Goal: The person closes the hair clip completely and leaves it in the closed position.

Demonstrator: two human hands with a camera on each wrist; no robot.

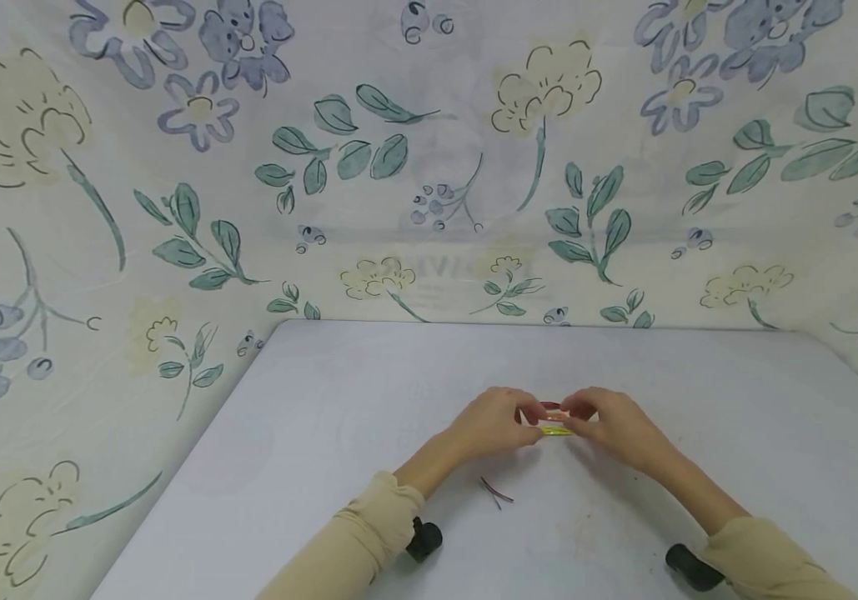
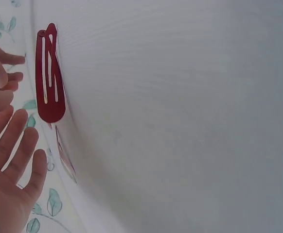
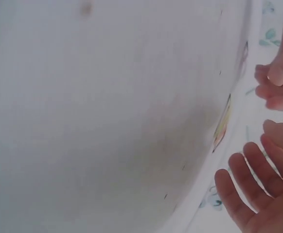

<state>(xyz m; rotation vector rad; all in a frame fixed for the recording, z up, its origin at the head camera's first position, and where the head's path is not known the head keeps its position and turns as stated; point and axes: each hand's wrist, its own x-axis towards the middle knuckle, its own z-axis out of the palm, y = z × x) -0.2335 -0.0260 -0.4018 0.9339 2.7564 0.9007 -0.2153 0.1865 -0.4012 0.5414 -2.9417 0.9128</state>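
Note:
Both hands meet over the table in the head view, thumbs and forefingers spread around a small row of hair clips. The yellow hair clip (image 1: 555,432) shows between the thumb tips, with the orange hair clip (image 1: 556,416) and red hair clip (image 1: 551,406) behind it. My left hand (image 1: 499,422) is at their left ends and my right hand (image 1: 614,427) at the right. Fingers partly cover the ends. In the left wrist view a dark red snap clip (image 2: 50,104) shows clear of the fingers. The right wrist view shows yellow and orange edges below relaxed fingers.
Nearer the front, a thin dark red clip (image 1: 494,490) with splayed prongs lies on the white table (image 1: 368,375). Black wrist cameras sit by both sleeves, the left camera (image 1: 424,541) and the right camera (image 1: 691,567). Flowered cloth (image 1: 429,167) hangs behind.

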